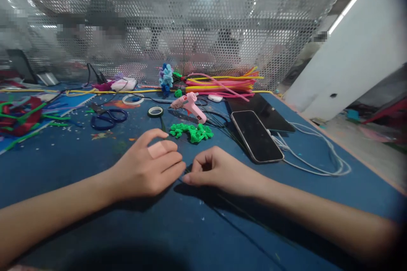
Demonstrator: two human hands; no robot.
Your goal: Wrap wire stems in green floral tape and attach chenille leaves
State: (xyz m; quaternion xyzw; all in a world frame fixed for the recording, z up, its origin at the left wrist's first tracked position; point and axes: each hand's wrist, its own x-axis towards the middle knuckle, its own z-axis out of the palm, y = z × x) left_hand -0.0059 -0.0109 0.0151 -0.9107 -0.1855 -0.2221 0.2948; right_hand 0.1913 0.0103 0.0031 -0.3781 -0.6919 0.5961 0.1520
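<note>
My left hand (pixel 155 163) is closed, with its fingers curled above the blue table and a bandage-like strip (pixel 157 150) round one finger. Opposite it, my right hand (pixel 216 167) pinches a thin dark green wire (pixel 251 216), whose length trails toward the lower right. The wire's other end runs into my left fingers, where the grip is mostly hidden. From a small roll of dark tape (pixel 155 112), a narrow strip (pixel 163 124) comes down behind my left index finger. Just beyond both hands lies a bunch of curled green pipe-cleaner pieces (pixel 192 132).
A pink glue gun (pixel 192 108) lies behind the green pieces. To the right are a phone (pixel 257 135), a black tablet (pixel 270 114) and a white cable (pixel 333 169). Blue-handled scissors (pixel 108 118) lie left. Pipe cleaners (pixel 219 86) are stacked before a perforated metal screen (pixel 190 21).
</note>
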